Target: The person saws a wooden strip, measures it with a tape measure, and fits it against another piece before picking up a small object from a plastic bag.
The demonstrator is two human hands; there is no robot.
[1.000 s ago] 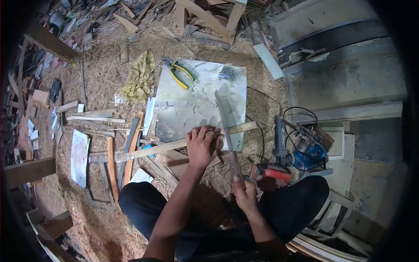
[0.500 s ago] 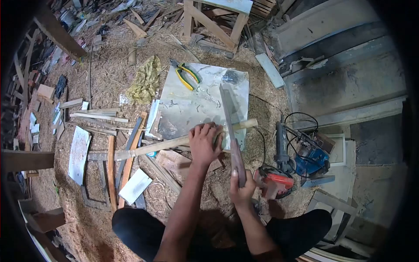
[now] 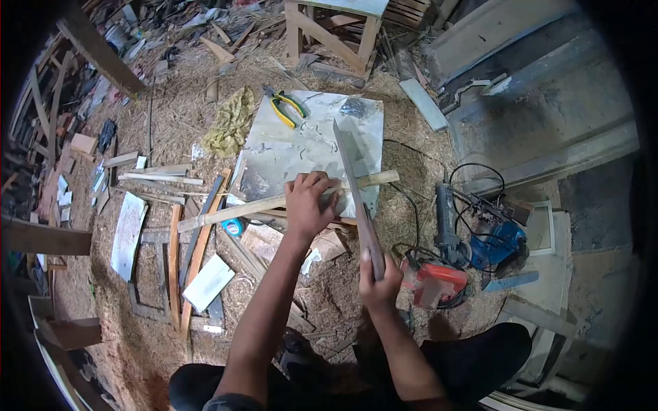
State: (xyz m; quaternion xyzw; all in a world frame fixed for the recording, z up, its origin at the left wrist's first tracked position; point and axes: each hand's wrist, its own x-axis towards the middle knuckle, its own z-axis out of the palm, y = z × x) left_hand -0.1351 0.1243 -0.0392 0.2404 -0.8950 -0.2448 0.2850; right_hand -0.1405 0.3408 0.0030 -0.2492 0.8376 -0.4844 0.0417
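Note:
A long wooden strip (image 3: 257,206) lies slantwise over the near part of a pale, stained board (image 3: 274,156). My left hand (image 3: 307,204) is closed over the strip, fingers bent across its top and the thumb on the right side. In my right hand (image 3: 380,281) is the handle of a handsaw (image 3: 355,185). Its narrow blade points away from me and crosses the strip just right of my left hand. Pliers (image 3: 284,109) with yellow-green handles rest on the board's far edge, among several small dark bits of metal.
Right of the board sit a red power tool (image 3: 439,284), a blue power tool (image 3: 497,246) and a grey grinder (image 3: 447,216) with black cords. A blue tape measure (image 3: 233,227), wood offcuts and a white panel (image 3: 209,283) lie left on the shavings-covered floor. A crumpled yellowish cloth (image 3: 233,123) is beyond.
The view has shifted slightly. Strip and left hand appear a little farther from me, baring more of the tape measure. The saw still crosses the strip at about the same place.

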